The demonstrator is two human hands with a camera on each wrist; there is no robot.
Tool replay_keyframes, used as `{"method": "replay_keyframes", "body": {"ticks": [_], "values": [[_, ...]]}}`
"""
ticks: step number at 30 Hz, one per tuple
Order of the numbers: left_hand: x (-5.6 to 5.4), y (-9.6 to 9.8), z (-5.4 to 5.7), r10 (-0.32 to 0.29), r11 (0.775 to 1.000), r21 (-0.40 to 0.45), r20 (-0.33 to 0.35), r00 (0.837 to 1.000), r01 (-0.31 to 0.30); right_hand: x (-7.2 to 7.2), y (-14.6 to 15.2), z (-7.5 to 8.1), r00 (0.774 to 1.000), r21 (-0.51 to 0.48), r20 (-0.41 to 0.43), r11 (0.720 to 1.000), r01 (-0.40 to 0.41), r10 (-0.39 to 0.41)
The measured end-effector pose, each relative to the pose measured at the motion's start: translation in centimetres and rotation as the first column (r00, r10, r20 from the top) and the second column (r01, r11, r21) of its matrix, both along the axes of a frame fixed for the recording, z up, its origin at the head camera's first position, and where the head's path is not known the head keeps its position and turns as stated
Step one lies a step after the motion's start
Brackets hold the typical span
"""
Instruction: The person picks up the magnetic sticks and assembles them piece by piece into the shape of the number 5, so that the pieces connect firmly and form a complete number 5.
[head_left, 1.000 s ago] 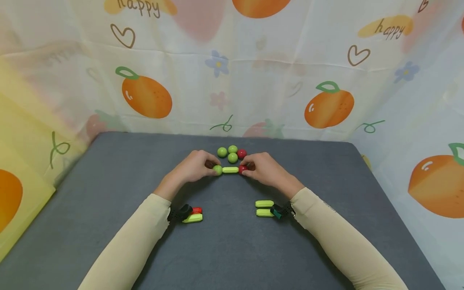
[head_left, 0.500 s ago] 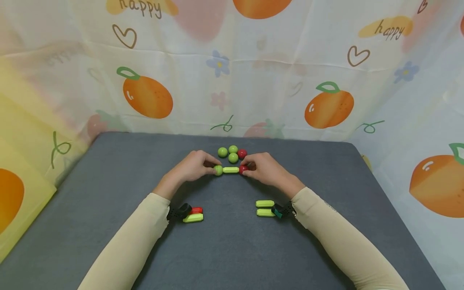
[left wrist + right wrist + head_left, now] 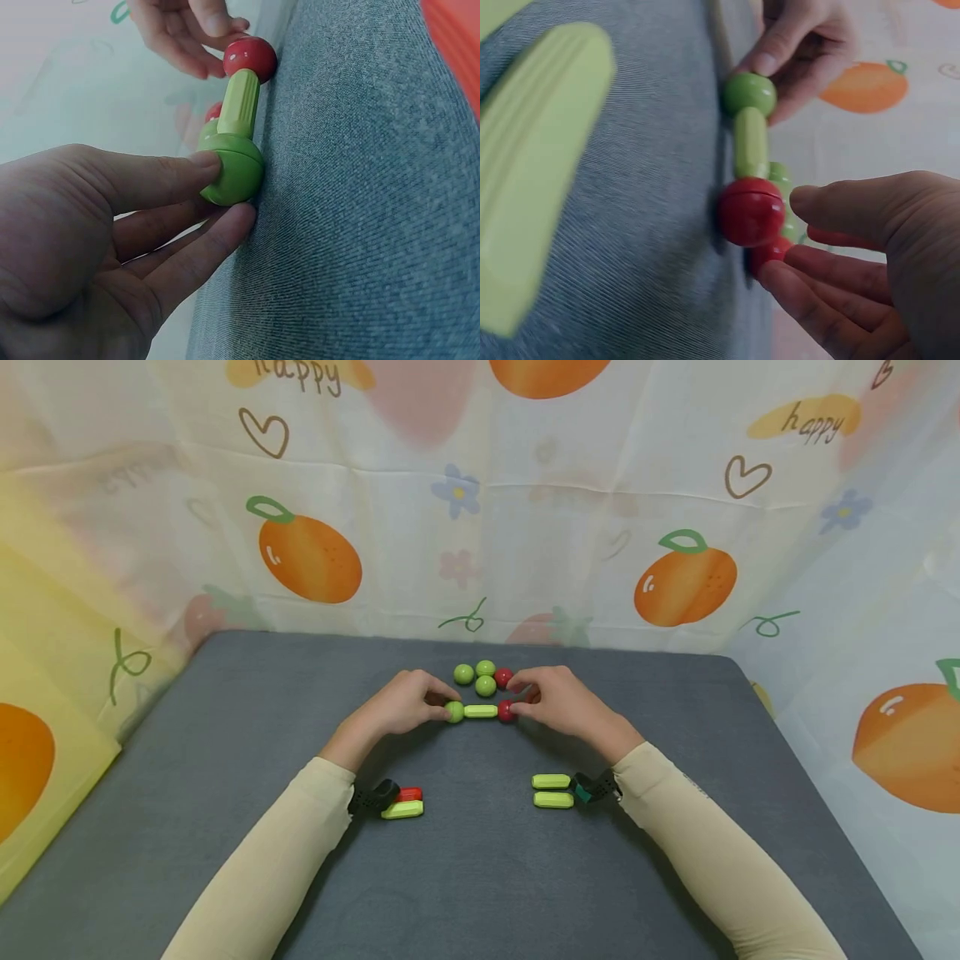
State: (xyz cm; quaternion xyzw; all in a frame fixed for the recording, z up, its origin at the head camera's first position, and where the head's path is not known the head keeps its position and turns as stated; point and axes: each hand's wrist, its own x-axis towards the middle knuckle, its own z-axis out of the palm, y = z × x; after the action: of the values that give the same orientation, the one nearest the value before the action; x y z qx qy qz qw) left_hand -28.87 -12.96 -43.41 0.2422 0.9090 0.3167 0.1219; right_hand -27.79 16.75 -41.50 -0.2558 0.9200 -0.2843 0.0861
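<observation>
A yellow-green rod [image 3: 481, 712] lies joined between a green ball [image 3: 238, 176] on its left end and a red ball [image 3: 751, 212] on its right end. My left hand [image 3: 408, 702] pinches the green ball between thumb and fingers. Just right of the red ball is my right hand [image 3: 558, 703], its thumb and fingers spread and holding nothing. In the right wrist view a small gap shows between that thumb and the red ball. Behind the rod sits a cluster of loose green balls [image 3: 486, 686] with another red ball [image 3: 504, 677].
Two yellow-green rods [image 3: 552, 800] lie near my right wrist. By my left wrist are a red rod [image 3: 410, 794] and a yellow-green rod [image 3: 402, 810]. All lie on a dark grey cloth-covered table [image 3: 480, 877], with a fruit-printed curtain [image 3: 555, 527] behind it.
My right hand has let go of the red ball and moved slightly right, its fingers spreading. The left hand keeps its pinch on the green ball.
</observation>
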Motion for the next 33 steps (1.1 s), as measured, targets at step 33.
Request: {"method": "replay_keyframes", "body": {"ticks": [33], "values": [[0.0, 0.0, 0.2, -0.006, 1.000, -0.003, 0.004, 1.000, 0.006, 7.9, 5.8, -0.2, 0.968, 0.051, -0.067, 0.970, -0.240, 0.243]]}}
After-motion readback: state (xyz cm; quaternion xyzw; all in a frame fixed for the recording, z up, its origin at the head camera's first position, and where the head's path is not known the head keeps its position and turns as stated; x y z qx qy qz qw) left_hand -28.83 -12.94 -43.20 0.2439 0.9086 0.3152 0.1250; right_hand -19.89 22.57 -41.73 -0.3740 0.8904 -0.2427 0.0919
